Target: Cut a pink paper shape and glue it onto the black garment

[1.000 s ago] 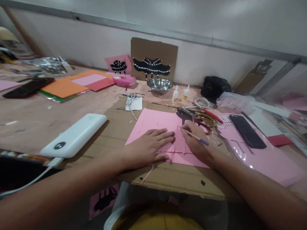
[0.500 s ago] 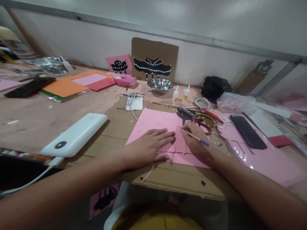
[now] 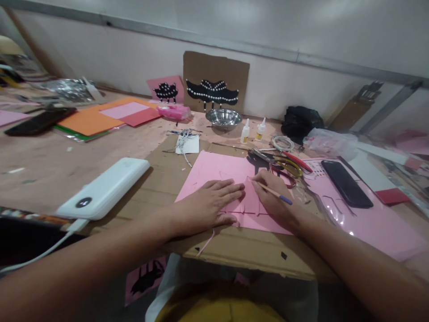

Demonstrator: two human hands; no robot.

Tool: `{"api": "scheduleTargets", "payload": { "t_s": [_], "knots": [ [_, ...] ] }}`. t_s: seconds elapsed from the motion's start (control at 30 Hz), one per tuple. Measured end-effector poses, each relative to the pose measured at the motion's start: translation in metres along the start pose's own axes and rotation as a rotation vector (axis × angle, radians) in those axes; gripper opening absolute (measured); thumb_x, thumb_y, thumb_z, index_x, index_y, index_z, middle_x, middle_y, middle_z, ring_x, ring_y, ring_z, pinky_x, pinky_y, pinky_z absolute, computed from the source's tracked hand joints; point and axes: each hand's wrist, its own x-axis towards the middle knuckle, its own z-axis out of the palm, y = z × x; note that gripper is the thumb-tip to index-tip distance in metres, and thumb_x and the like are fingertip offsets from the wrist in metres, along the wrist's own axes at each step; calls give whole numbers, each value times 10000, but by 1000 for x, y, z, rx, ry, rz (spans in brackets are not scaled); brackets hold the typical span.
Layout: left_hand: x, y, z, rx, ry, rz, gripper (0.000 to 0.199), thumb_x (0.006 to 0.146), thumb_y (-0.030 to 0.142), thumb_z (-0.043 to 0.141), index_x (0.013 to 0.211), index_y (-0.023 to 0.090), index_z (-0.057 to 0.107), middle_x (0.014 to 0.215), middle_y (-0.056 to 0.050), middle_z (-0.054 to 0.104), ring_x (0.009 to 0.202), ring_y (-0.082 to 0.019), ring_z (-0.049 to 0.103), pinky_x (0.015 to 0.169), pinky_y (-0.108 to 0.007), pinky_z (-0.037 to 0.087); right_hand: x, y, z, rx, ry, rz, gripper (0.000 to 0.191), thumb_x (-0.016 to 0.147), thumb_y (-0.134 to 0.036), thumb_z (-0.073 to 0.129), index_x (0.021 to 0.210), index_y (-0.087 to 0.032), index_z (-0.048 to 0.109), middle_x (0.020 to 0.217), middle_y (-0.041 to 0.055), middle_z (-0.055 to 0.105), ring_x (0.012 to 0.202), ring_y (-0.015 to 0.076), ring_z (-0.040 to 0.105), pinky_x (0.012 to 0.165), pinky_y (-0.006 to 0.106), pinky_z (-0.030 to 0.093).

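My left hand [image 3: 214,201] lies flat with its fingers spread on a pink sheet [image 3: 208,169]. Its fingertips reach close to my right hand [image 3: 273,194], whose fingers are closed round a pencil [image 3: 274,192] with a blue end. The pencil's tip is down at the pink paper, partly hidden by the fingers. Thin cut strips of pink paper lie beneath and below the hands. Under the sheet is a brown cardboard [image 3: 157,188]. Scissors [image 3: 290,169] and a black paper shape [image 3: 259,162] lie just beyond my right hand.
A white power bank [image 3: 107,185] with a cable sits at the left. Farther back are a metal bowl [image 3: 224,118], glue bottles [image 3: 245,133] and a board with a black beaded shape [image 3: 214,94]. On the right, a black phone [image 3: 346,183] rests on pink sheets in plastic.
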Motion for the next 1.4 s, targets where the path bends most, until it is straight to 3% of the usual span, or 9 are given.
{"api": "scheduleTargets", "payload": {
  "t_s": [0.43, 0.97, 1.4],
  "knots": [
    [0, 0, 0, -7, -13, 0, 699, 1000, 631, 323, 1578, 236, 323, 1654, -46, 275, 1540, -267, 211, 1240, -422, 167, -1, -3, -2, -5, 25, -3, 138, 902, -208, 476, 792, -221, 557, 805, 25, 641, 670, 161, 521, 637, 286, 397],
    [0, -1, 1, 5, 1, 6, 698, 1001, 629, 328, 1578, 237, 321, 1651, -43, 283, 1541, -258, 211, 1243, -413, 170, 2, 5, 5, 45, -54, 4, 155, 962, -211, 441, 879, -199, 572, 920, 31, 646, 829, 147, 581, 733, 248, 424],
    [0, -1, 1, 5, 10, 9, 692, 1001, 629, 325, 1576, 245, 325, 1645, -52, 301, 1538, -257, 221, 1239, -416, 176, 1, 3, 3, 67, -36, -19, 162, 939, -204, 457, 859, -210, 598, 895, 36, 671, 783, 159, 583, 698, 265, 432]
  ]
}}
